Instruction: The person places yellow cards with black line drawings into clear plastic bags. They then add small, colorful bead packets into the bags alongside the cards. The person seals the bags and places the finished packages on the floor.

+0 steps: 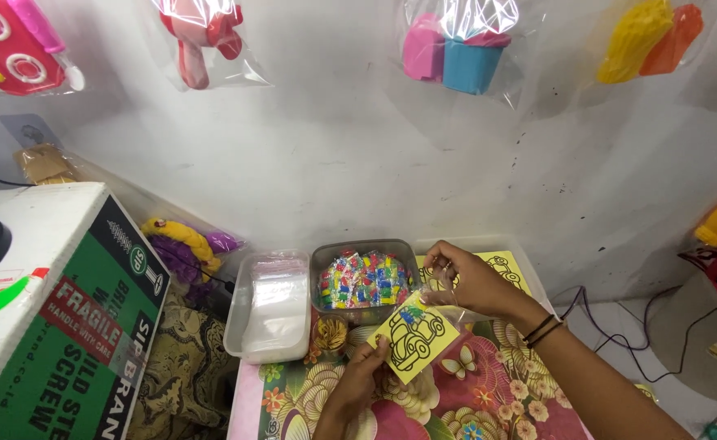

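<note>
My left hand [357,383] pinches the lower corner of a small yellow card [413,335] printed with a black outline of a car. A little coloured packet lies against the card's top edge. My right hand [466,279] is raised over the card, fingers closed on a thin clear plastic bag [448,287] that reaches down toward the card. Just behind sits a grey tub [322,259] filled with several coloured packets [363,279]. A stack of more yellow cards [506,269] lies under my right hand.
A clear tub [239,326] of empty plastic bags stands left of the grey tub. A green and white cardboard box [57,318] fills the left side. A floral cloth [472,399] covers the table. Bagged plastic toys [456,45] hang on the white wall.
</note>
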